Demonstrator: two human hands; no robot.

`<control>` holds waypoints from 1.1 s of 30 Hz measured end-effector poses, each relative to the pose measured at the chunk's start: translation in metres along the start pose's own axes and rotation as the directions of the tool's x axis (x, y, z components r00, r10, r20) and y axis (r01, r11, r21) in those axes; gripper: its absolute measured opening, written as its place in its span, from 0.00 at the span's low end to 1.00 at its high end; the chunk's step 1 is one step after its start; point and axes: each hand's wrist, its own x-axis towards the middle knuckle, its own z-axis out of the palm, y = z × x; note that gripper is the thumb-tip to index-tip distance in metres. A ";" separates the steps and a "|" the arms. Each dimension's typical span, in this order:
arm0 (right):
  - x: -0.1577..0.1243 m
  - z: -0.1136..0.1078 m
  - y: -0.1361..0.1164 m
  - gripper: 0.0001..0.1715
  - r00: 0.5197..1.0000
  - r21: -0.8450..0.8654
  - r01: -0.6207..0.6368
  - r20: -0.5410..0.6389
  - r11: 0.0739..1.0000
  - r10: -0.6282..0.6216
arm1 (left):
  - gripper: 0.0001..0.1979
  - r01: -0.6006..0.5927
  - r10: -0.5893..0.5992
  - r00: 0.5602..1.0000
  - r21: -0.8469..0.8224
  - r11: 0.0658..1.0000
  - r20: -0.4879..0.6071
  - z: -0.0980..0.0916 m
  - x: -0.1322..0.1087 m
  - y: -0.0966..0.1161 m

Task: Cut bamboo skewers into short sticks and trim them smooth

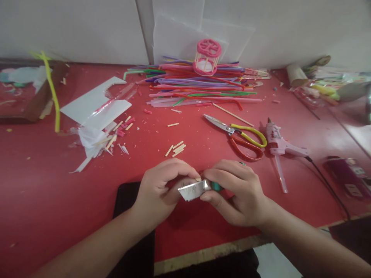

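Observation:
My right hand [236, 189] is closed around the green handle of a utility knife [191, 190]. Its wide metal blade points left, toward my other hand. Beside the blade, my left hand [166, 181] is curled with thumb and forefinger pinched together. A tiny pale tip shows at those fingertips, too small to name. Just beyond my hands lie several short cut wooden sticks [179, 149], and one more short piece [173, 124] rests farther back. A dark flat object [127, 197] lies partly under my left wrist.
Scissors [234, 133] and a glue gun [278, 141] lie to the right, its cord running to the front edge. Coloured straws [199, 87] are piled at the back, bearing a pink round-ended stick frame [207, 58]. Cut white card [95, 106] and scraps lie left.

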 end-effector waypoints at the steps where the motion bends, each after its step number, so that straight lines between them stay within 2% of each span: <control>1: 0.000 0.000 0.000 0.13 1.000 -0.002 0.004 -0.002 1.000 -0.004 | 0.05 0.003 -0.003 1.000 -0.004 1.000 0.003 0.000 0.000 0.001; 8: -0.002 -0.002 -0.002 0.12 1.000 -0.028 0.003 -0.021 1.000 -0.004 | 0.05 0.002 -0.001 1.000 -0.041 0.999 0.024 -0.001 0.001 0.000; 17: -0.001 -0.002 -0.004 0.11 0.998 -0.072 0.039 -0.039 0.997 -0.042 | 0.05 -0.009 0.009 1.000 -0.031 0.999 0.000 -0.003 0.002 0.005; 19: 0.000 -0.008 0.003 0.10 0.999 -0.094 -0.009 -0.053 0.996 0.004 | 0.06 -0.045 0.047 0.998 -0.045 0.998 0.045 -0.004 0.000 0.007; 21: 0.001 -0.017 0.013 0.08 0.983 -0.160 -0.136 -0.148 0.978 0.112 | 0.08 -0.092 0.103 0.986 -0.091 0.992 0.128 -0.005 -0.002 0.007; 23: 0.003 -0.025 0.021 0.05 0.930 -0.224 -0.259 -0.320 0.939 0.180 | 0.07 -0.106 0.116 0.989 -0.109 0.988 0.094 -0.005 -0.003 0.006; 24: 0.004 -0.027 0.023 0.05 0.919 -0.224 -0.266 -0.353 0.937 0.177 | 0.07 -0.096 0.100 0.994 -0.084 0.992 0.045 -0.005 -0.002 0.005; 26: 0.005 -0.026 0.022 0.05 0.939 -0.186 -0.207 -0.313 0.960 0.142 | 0.05 -0.065 0.064 0.998 -0.035 0.997 -0.029 -0.004 -0.002 0.003; 28: 0.005 -0.020 0.016 0.06 0.971 -0.109 -0.125 -0.217 0.986 0.099 | 0.03 -0.041 0.041 0.997 0.005 0.999 -0.063 -0.003 0.000 0.001; 33: 0.003 0.000 -0.001 0.11 0.995 -0.024 -0.026 -0.095 0.999 0.023 | 0.03 -0.067 0.070 0.996 0.052 0.996 -0.055 -0.003 0.000 0.002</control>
